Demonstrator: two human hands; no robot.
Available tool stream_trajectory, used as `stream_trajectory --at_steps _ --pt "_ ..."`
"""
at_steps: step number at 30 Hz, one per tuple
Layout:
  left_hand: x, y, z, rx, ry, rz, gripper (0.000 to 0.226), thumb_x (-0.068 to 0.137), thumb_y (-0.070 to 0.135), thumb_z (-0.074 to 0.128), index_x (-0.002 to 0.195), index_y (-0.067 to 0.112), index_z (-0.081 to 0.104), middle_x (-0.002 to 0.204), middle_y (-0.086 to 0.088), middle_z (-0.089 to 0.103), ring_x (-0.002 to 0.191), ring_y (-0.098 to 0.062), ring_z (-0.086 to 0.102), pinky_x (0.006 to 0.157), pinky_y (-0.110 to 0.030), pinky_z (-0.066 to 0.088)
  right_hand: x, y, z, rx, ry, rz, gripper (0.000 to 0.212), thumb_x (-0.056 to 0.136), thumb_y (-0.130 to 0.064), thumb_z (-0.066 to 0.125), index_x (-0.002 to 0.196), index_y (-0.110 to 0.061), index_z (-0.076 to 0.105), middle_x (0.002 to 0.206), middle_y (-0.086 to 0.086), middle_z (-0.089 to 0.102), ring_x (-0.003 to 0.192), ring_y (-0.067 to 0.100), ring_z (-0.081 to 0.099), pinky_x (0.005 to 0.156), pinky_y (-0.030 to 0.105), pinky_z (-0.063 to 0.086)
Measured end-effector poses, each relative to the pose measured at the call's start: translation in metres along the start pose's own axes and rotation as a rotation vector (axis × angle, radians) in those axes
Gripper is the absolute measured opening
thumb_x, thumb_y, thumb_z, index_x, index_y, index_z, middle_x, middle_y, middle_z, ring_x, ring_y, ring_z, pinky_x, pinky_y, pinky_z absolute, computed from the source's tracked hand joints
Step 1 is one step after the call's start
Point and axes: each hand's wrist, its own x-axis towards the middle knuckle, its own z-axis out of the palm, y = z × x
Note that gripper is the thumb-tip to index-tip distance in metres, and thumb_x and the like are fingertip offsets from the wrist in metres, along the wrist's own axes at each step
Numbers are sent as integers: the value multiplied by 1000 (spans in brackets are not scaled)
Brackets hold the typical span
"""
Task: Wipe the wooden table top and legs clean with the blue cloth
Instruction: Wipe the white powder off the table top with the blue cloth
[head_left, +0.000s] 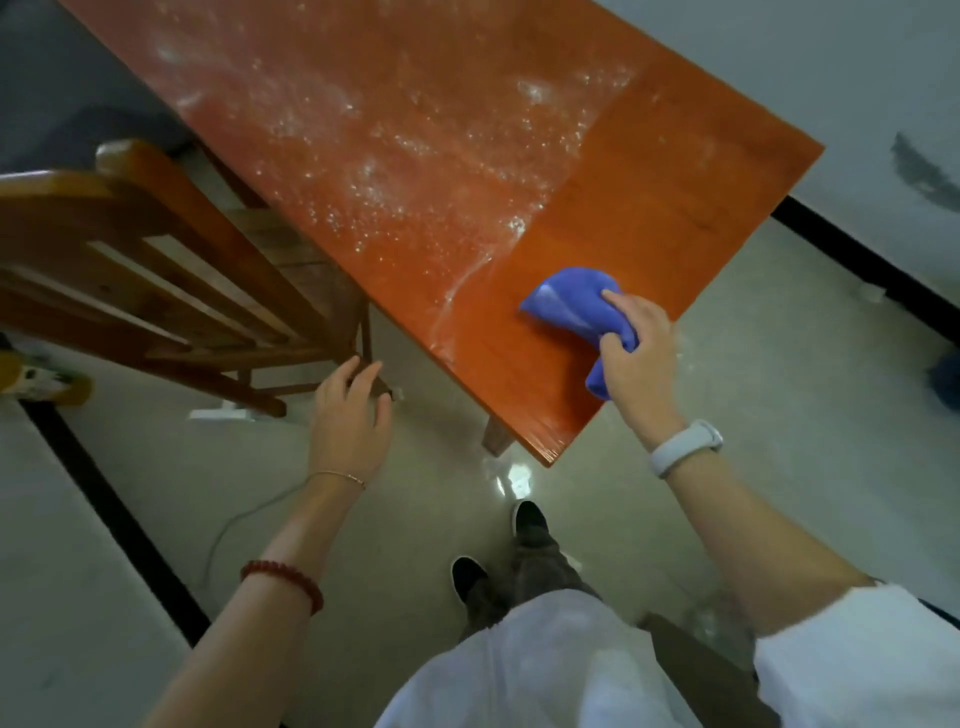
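Floor (426, 519) was glossy pale grey-green, with a ceiling-light glare spot near the frame's centre; black strips (119, 519) ran across it at left and right; a wooden slat-back chair (156, 270) stood at left; a thin grey cable (244, 519) trailed over the floor; pale wall (857, 78) at upper right carried a dark smudge (919, 171).

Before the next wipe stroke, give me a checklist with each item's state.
1. Blue cloth gripped by the right hand: ok.
2. Cloth touching the table top: ok.
3. Near end of the top wiped: ok, it looks bare and glossy.
4. Rest of the top wiped: not ok, white residue covers it.
5. Left hand out of the stroke's path: ok, open, off the table beside the chair.
6. Table legs wiped: cannot tell, only one leg partly shows.
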Motion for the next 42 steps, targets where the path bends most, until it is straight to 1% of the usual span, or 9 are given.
stream_trajectory --at_steps 3,9,13,19,24,29,33,37,42 --pt "15 2 -3 -15 -5 -8 41 92 17 48 133 11 45 143 -13 36 134 -27 28 109 -40 25 8 -1 30 -312 9 197 50 82 -13 49 130 -20 49 142 12 36 123 36 32 104 40 25" --pt "70 4 -21 -10 36 10 39 89 14 51 126 5 51 136 -20 42 126 -36 38 102 -48 33 -45 -35 87 -81 -571 -400 53 67 -21 34 106 -19 69 115 4 63 100 29 50 91 34 41" --pt "118 3 -32 72 52 66 39 88 13 52 126 4 52 136 -21 43 127 -37 37 100 -52 37 30 -36 68 45 -165 -198 52 64 -23 36 106 -15 67 109 2 60 103 30 52 95 17 30" --pt "200 20 -30 188 -71 58 43 93 26 42 136 18 38 150 -10 23 139 -29 15 110 -51 19 167 -22 63 -249 296 221 49 79 -16 44 127 -16 53 138 16 42 119 39 38 98 34 26" --pt "250 23 -37 247 -113 27 47 95 33 36 140 27 28 154 -7 11 141 -28 4 111 -50 10 145 -34 114 -486 20 -77 50 71 -23 38 114 -24 62 130 7 53 111 34 40 82 48 45" --pt "268 4 -38 285 -224 -24 48 94 37 37 140 32 25 154 -4 10 140 -28 3 111 -51 10 45 -71 144 -49 -577 -446 46 67 -14 40 103 -24 68 117 -1 62 98 17 40 87 29 42" --pt "268 -5 -38 289 -195 -6 46 93 40 39 138 35 30 153 -1 15 139 -26 6 108 -50 10 86 -71 122 28 -189 -172 49 68 -14 38 108 -21 65 117 -7 53 99 10 37 95 2 21" --pt "268 -10 -35 262 -180 15 45 93 42 39 137 36 32 152 0 15 138 -26 6 108 -51 8 107 -58 128 -246 112 91 46 71 -12 44 111 -19 66 125 7 56 104 30 43 97 35 36" --pt "269 -15 -36 240 -189 34 46 93 43 37 138 36 30 153 -1 14 139 -27 6 108 -51 7 4 -74 168 -244 -351 -342 46 67 -15 40 102 -25 68 121 1 60 99 23 40 80 44 46"
